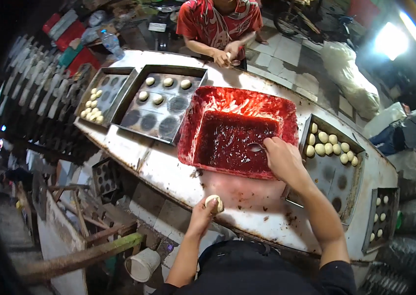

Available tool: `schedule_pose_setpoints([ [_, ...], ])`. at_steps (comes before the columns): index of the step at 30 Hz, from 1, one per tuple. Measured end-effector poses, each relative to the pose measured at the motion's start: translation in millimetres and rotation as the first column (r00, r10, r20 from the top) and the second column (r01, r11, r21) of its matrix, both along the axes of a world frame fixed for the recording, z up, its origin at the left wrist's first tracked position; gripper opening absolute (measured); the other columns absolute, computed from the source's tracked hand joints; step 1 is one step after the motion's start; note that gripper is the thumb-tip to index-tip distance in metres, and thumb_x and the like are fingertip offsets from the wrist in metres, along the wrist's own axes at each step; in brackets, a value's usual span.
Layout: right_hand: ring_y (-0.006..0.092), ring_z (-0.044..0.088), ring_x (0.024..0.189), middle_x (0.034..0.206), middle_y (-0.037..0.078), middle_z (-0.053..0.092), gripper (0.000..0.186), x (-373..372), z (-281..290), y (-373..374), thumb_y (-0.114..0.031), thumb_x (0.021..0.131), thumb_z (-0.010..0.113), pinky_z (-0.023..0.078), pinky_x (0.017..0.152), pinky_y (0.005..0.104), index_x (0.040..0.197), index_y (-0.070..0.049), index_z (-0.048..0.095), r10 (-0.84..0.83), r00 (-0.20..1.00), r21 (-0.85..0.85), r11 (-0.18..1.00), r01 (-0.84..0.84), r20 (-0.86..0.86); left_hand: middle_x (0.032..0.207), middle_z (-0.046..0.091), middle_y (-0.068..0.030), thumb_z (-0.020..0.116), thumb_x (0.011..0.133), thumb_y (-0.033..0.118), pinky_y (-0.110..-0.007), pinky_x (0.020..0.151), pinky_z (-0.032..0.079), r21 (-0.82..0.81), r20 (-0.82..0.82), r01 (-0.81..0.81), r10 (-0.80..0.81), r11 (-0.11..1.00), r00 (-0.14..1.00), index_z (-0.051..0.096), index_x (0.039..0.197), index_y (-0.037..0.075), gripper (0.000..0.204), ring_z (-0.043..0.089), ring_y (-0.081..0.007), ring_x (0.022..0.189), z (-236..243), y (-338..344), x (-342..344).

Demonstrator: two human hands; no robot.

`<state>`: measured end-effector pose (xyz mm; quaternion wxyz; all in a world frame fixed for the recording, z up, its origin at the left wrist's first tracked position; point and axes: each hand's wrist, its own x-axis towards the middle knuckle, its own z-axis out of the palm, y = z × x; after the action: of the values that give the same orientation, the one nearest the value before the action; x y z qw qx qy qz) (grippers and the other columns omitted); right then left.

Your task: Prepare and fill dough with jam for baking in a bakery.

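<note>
1. Head view: the right hand (pixel 284 160) has its fingers closed on one spoon (pixel 254 147); the grip hides the handle. The bowl points left from these fingers, its long axis running roughly side to side. It is over the filling (pixel 230 142); whether it touches cannot be told.
2. The left hand (pixel 199 219) grips one piece of dough (pixel 213 202) at its fingertips, the thumb curled against it. The thumb partly covers the dough, so its long axis cannot be told.
3. One red basin (pixel 289 118) lies beneath the right fingers and beyond the left ones.
4. Left of the right fingers, past the basin, a tray (pixel 132 119) carries five balls (pixel 158 99); the outer tray (pixel 113 91) beside it has a cluster too bunched to count.
5. Right of the right fingers, another tray (pixel 322 171) bears about twelve balls; farther right, a smaller one shows about six.
6. Beyond both hands' fingers, one co-worker (pixel 220 24) holds a pale piece (pixel 228 56).
</note>
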<state>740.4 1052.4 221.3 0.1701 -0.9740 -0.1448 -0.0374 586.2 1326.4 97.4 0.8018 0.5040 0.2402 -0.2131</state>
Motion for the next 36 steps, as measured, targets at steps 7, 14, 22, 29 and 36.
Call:
schedule_pose_setpoints([
  [7,0.037,0.074,0.08,0.084,0.021,0.073,0.013,63.5,-66.2,61.3,-0.011,0.085,0.063,0.06,0.068,0.0476,0.084,-0.003,0.074,0.006,0.968,-0.417,0.902,-0.113,-0.249,0.094,0.07,-0.0057,0.066,0.101,0.027,-0.029,0.079,0.056,0.033,0.135,0.015,-0.019,0.999,0.991,0.063,0.111,0.001,0.027,0.068,-0.0137,0.082,-6.5,137.9,109.2],
  [14,0.041,0.073,0.085,0.088,0.023,0.071,0.014,70.7,-69.6,108.4,-0.009,0.082,0.063,0.06,0.074,0.0499,0.089,0.0,0.073,-0.09,0.917,-0.468,0.876,-0.113,-0.388,0.092,0.07,-0.0057,0.067,0.1,0.031,-0.03,0.078,0.056,0.025,0.112,-0.068,0.065,0.997,0.992,0.062,0.111,0.002,0.031,0.069,-0.0144,0.082,-22.7,232.7,147.5],
  [22,0.0329,0.074,0.086,0.089,0.02,0.075,0.021,82.7,-57.8,116.7,-0.006,0.086,0.066,0.056,0.08,0.0415,0.103,0.0,0.076,-0.009,0.791,0.034,0.999,0.038,-0.612,0.097,0.074,-0.0123,0.061,0.102,0.023,-0.029,0.081,0.055,-0.129,0.123,0.288,-0.272,0.949,0.954,0.067,0.105,-0.001,0.025,0.071,-0.0176,0.085,-4.8,196.0,147.9],
  [29,0.0102,0.055,0.06,0.083,0.009,0.065,0.016,17.0,15.7,163.1,-0.009,0.099,0.062,0.044,0.053,0.0255,0.109,0.003,0.059,0.14,0.753,0.729,0.416,0.544,-0.642,0.11,0.072,-0.0066,0.069,0.098,0.01,-0.024,0.087,0.051,0.022,0.355,0.316,-0.303,0.948,0.885,0.064,0.13,-0.005,0.036,0.064,-0.0093,0.096,87.5,135.8,124.0],
  [36,0.0092,0.055,0.07,0.088,0.007,0.062,0.012,-88.4,13.7,183.0,-0.005,0.099,0.062,0.046,0.064,0.0231,0.106,0.0,0.054,-0.087,0.979,0.928,0.312,0.203,-0.184,0.11,0.071,-0.0101,0.048,0.11,0.031,-0.031,0.093,0.053,-0.38,0.29,0.127,-0.012,0.916,0.957,0.064,0.123,-0.007,0.043,0.068,-0.0164,0.101,109.5,57.9,91.4],
])
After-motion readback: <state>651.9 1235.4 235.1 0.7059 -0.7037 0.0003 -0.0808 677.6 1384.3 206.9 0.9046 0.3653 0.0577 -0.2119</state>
